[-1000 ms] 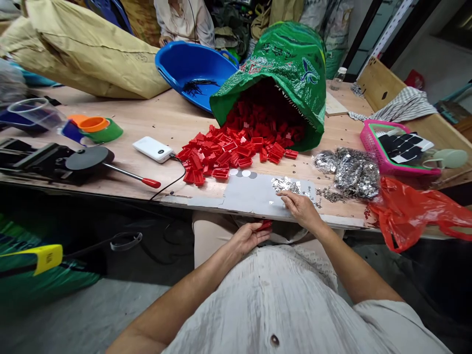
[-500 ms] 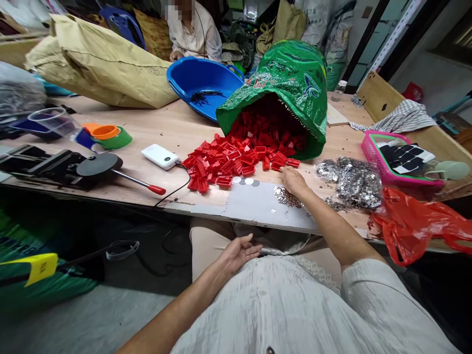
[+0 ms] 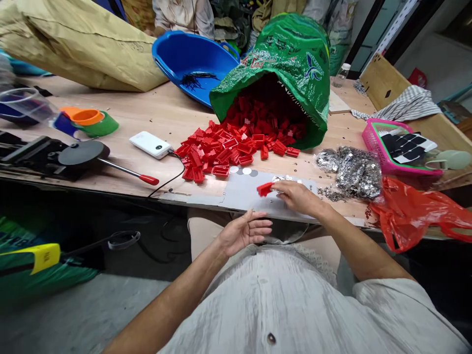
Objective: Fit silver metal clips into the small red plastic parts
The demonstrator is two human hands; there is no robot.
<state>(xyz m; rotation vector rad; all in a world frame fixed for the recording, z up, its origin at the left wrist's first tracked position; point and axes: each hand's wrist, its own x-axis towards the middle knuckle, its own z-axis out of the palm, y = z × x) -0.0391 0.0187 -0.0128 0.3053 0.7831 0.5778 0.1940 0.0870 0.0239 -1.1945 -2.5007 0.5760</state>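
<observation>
My right hand (image 3: 300,197) pinches a small red plastic piece (image 3: 264,189) over a grey card (image 3: 243,194) at the table's front edge. Small silvery metal bits (image 3: 282,179) lie scattered on the card just beyond my fingers. My left hand (image 3: 243,232) hovers palm up below the table edge, fingers spread and empty. A pile of red plastic pieces (image 3: 224,152) spills from a green sack (image 3: 287,64) lying on its side behind the card.
A clear bag of silvery parts (image 3: 354,172), a red plastic bag (image 3: 413,211) and a pink basket (image 3: 394,147) lie to the right. A white power bank (image 3: 149,144), a black hand press (image 3: 66,157), stacked bowls (image 3: 88,123), a blue basin (image 3: 191,61) and a tan sack (image 3: 81,44) lie left. Another person (image 3: 182,14) sits behind the basin.
My right hand drew back from the red pile to the grey card, now carrying a red piece. My left hand rose slightly, still empty.
</observation>
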